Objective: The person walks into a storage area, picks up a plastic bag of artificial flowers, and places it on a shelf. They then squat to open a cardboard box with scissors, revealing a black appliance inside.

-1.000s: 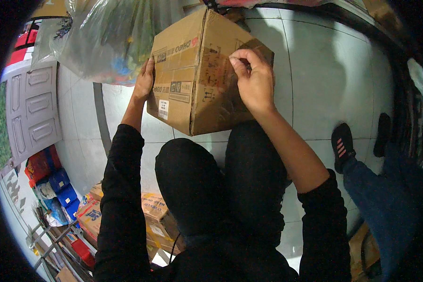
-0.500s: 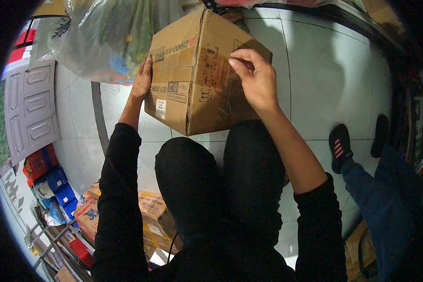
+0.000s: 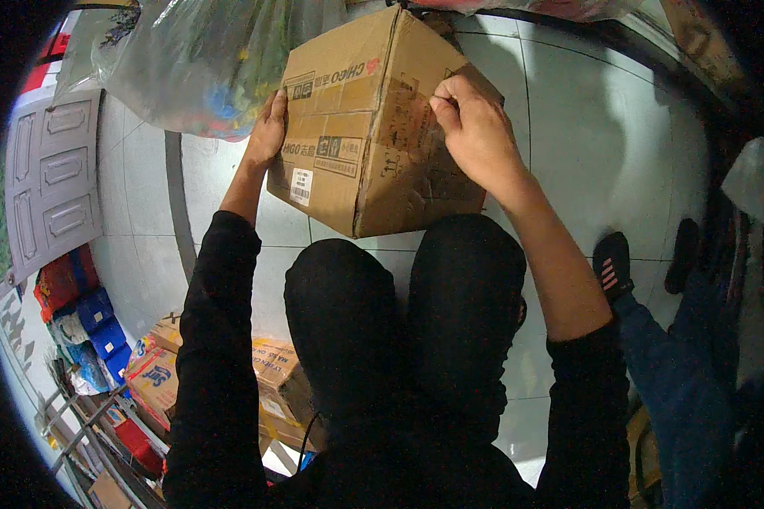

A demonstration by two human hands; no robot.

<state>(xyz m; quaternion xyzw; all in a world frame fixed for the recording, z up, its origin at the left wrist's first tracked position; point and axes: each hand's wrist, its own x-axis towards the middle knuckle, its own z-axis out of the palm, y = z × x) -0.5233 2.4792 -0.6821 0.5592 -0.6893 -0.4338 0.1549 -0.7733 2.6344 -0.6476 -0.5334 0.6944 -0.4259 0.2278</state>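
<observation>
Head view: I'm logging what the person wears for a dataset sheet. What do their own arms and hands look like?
Both arms wear long black sleeves pushed up the forearms. The left hand and right hand are bare: no gloves, rings or watch visible.

Floor (image 3: 586, 136): pale, glossy square tiles with thin grout lines, and a dark strip (image 3: 175, 204) running near-to-far on the left.
Far left: a large clear plastic bag (image 3: 204, 59) stuffed with colourful items.
Near left: a cluster of small printed cartons (image 3: 157, 373), with blue and red packs (image 3: 93, 318) just beyond them.
Left edge: a grey panelled door (image 3: 55, 182).
Right: another person's dark shoes (image 3: 613, 265) standing on the tiles.
</observation>
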